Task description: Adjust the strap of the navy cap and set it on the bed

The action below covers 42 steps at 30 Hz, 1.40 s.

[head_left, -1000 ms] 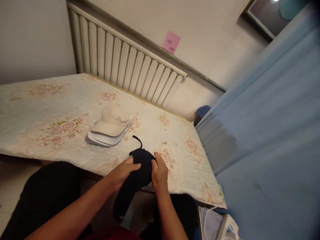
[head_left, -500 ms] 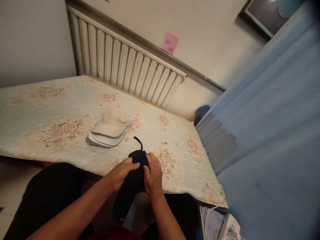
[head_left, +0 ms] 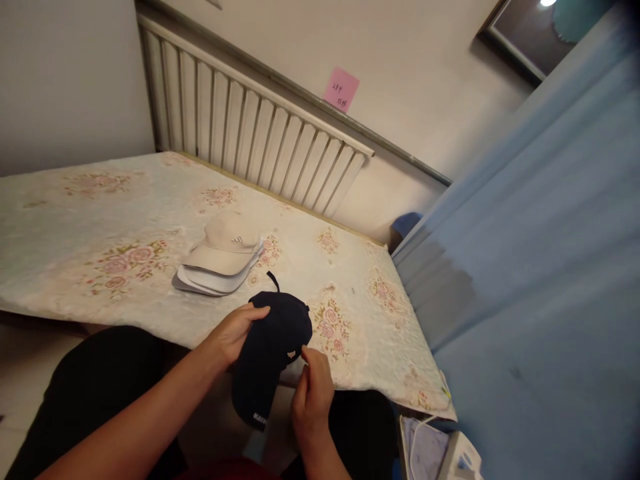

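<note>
A dark navy cap (head_left: 273, 347) is held over the near edge of the floral-covered table (head_left: 100, 220), its brim pointing down toward me and a thin strap sticking up at the back. My left hand (head_left: 233, 333) grips the cap's crown from the left, fingers curled on it. My right hand (head_left: 313, 390) is just under the cap's right side, fingers pinched at its lower edge near a small light logo. A stack of pale caps (head_left: 220, 257) with a beige one on top lies on the table beyond.
A white radiator (head_left: 250, 127) runs along the wall behind the table, with a pink sticky note (head_left: 341, 89) above it. A blue curtain (head_left: 540, 267) hangs at the right. A white device with a cable (head_left: 455, 457) sits at the lower right.
The dark cap has been turned so its rounded crown and logo show. My right hand has dropped from the cap's top to its lower right edge.
</note>
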Tool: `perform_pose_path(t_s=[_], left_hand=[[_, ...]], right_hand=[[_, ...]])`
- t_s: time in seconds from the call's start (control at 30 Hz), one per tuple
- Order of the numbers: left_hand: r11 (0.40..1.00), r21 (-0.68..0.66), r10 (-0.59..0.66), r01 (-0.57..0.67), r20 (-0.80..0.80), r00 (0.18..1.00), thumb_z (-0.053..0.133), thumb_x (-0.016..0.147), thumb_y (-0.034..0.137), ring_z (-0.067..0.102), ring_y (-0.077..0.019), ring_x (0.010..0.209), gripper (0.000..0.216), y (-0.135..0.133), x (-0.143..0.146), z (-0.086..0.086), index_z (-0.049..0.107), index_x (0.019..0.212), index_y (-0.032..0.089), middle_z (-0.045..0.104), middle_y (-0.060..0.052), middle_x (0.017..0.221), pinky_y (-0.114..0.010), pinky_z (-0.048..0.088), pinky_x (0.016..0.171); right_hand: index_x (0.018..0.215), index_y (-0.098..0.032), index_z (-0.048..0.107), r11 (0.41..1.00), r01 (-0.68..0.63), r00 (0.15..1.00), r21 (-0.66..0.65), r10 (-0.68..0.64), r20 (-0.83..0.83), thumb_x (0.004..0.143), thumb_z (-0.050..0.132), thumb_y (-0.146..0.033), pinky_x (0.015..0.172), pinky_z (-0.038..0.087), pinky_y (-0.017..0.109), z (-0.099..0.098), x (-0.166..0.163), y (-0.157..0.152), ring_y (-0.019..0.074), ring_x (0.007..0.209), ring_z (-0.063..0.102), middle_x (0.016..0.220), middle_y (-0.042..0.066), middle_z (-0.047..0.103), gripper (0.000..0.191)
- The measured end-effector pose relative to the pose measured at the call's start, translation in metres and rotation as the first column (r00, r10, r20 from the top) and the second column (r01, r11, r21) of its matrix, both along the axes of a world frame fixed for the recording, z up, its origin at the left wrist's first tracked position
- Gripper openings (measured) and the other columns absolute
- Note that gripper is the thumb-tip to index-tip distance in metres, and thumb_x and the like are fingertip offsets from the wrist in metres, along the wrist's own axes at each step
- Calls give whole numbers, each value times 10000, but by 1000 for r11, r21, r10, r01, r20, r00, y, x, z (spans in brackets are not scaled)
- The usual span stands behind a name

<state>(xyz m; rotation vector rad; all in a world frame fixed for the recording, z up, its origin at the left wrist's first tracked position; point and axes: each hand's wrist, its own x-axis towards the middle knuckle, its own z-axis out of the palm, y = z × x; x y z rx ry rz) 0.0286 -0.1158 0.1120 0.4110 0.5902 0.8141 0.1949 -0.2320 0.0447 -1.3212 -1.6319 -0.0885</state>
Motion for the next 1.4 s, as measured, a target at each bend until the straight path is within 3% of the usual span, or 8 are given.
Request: perform_pose_path(t_s=[0.1,0.3,0.7,0.83,1.0,1.13,1.27,1.4], left_hand=[[992,-125,-24,24,4,1000,606,755,82,707,-267,647,307,9,-1,4,645,1060,69,733,-136,755,-406,577,681],[952,-301,-68,61,-13,998,538,819,175,703,-284,616,300,18,-1,12,643,1073,55,730,-136,718,-427,579,651],[930,-345,-105,130,90,990,556,825,292,710,-311,737,333,24,-6,7,649,1048,64,737,-150,786,-465,561,771],[941,-320,-95,113,70,993,539,831,317,708,-323,751,371,17,4,11,645,1072,56,737,-160,793,-465,563,737],[986,-151,-62,67,33,998,533,860,410,701,-295,839,419,-4,17,13,645,1108,91,740,-147,884,-396,552,773],[987,159,-20,19,9,1000,548,847,501,604,-268,1101,473,-17,16,0,653,1126,134,703,-122,1094,-335,460,958],[830,543,-70,129,-127,989,636,810,398,447,-271,1281,455,-22,10,-12,617,1206,175,583,-106,1307,-330,335,1068],[639,683,-157,355,-336,929,790,593,162,399,-318,1318,767,-21,8,-16,530,1313,204,522,-121,1368,-415,270,1101]], right_hand=[[1310,-209,473,994,-61,997,-89,66,50,856,343,-68,773,549,396,-6,-1,-12,212,940,612,1024,109,619,494],[1429,-188,319,950,-123,964,-287,183,192,818,438,-79,905,523,423,-8,-15,-26,246,1126,548,1244,163,519,632],[1444,-135,280,951,-139,957,-278,201,209,703,701,-276,960,513,447,-10,-35,-34,336,1281,466,1421,203,424,864],[1461,-134,235,959,-83,970,-271,141,200,788,557,-143,986,495,439,-10,-39,-35,307,1327,416,1481,199,342,746],[1464,-141,218,978,-34,983,-205,70,172,796,399,-33,979,502,456,-6,-40,-25,277,1350,387,1492,181,333,701],[1463,-168,230,990,-24,997,-142,35,73,824,356,-39,1020,465,480,6,-36,-13,253,1349,392,1466,145,393,664],[1451,-174,282,988,10,1000,-153,-13,-21,849,355,-66,1030,462,455,26,-32,-3,235,1314,444,1431,126,451,616],[1430,-169,334,986,58,996,-157,-68,-60,854,353,-79,998,491,425,44,-29,3,227,1267,501,1384,124,509,583]])
